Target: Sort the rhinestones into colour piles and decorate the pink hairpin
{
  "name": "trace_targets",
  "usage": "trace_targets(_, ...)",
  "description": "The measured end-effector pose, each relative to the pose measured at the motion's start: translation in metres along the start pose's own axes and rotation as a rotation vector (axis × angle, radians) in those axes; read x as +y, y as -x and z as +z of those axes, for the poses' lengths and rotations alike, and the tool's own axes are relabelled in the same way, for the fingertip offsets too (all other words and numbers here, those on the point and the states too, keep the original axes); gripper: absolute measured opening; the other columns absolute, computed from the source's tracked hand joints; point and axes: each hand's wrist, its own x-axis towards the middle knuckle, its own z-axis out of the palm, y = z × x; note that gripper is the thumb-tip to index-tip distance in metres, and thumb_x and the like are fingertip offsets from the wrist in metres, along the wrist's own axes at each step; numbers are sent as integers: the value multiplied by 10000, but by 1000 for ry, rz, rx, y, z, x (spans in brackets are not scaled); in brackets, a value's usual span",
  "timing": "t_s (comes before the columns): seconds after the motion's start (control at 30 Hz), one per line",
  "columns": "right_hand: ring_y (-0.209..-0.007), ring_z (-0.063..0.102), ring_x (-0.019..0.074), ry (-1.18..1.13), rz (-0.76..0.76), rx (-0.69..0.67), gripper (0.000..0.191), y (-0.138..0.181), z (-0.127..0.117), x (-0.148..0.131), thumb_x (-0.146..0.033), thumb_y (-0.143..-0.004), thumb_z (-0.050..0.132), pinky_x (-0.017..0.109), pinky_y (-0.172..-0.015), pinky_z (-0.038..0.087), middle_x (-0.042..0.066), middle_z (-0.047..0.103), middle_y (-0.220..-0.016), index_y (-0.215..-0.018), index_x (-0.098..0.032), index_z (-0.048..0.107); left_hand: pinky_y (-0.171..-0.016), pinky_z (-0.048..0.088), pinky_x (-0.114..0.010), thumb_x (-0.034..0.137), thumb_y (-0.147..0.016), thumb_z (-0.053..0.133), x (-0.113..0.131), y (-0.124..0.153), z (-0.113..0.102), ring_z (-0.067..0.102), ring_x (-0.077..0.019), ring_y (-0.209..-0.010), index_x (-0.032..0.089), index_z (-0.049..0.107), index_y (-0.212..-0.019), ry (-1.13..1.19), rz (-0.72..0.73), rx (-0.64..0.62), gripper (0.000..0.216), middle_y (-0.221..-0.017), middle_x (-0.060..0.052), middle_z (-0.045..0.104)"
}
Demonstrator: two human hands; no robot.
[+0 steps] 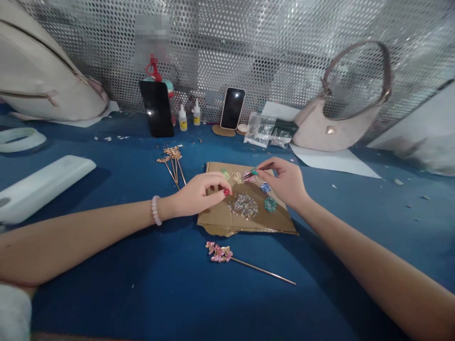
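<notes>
Between the left hand (195, 195) and right hand (287, 183), loose gems (245, 206) on cardboard (215, 219).
Right pinches tweezers (266, 166); left curls, contents unclear. Gems look light, slippery, probably best nipped by their edges.

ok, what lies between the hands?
Head view: a gold pile and a pink pile on the cardboard, plus the tips of tweezers held in the right hand. A larger silvery pile spreads just nearer the wearer.
</notes>
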Motion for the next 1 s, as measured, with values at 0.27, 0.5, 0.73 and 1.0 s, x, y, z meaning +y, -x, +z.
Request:
trace_targets(0.27, -671, 613, 171, -205, 38, -60, 77, 2, -8, 7, -287, -716, 644, 334, -636, 476, 22, 668, -692, -718, -210, 633, -727, 471, -287, 200, -851, 454, 0, -1, 0, 564, -149, -810, 170, 598, -825, 1, 0, 1, 149, -859, -32, 589)
trace_targets(0.5, -699, 628, 173, -269, 14, -247, 120, 20, -30, -1, -324, -702, 680, 343, -680, 510, 25, 678, -712, -689, -217, 628, -698, 469, -271, 197, -854, 451, -1, -1, 0, 558, -140, -790, 169, 594, -827, 2, 19, -17, 147, -848, -29, 597)
trace_targets(0.73, -716, 642, 182, -198, -6, -338, 130, 23, -31, -8, -353, -720, 669, 354, -696, 521, 33, 686, -740, -699, -226, 650, -690, 470, -267, 203, -843, 458, 0, -1, 0, 559, -142, -788, 169, 595, -817, 18, -2, -19, 143, -838, -28, 603)
trace_targets(1.0, -719, 640, 175, -176, -31, -373, 115, 23, -33, -8, -339, -734, 651, 337, -702, 520, 30, 689, -736, -701, -230, 643, -686, 469, -262, 204, -845, 453, -1, -1, 0, 561, -140, -788, 167, 600, -823, 15, -5, -23, 153, -849, -31, 598)
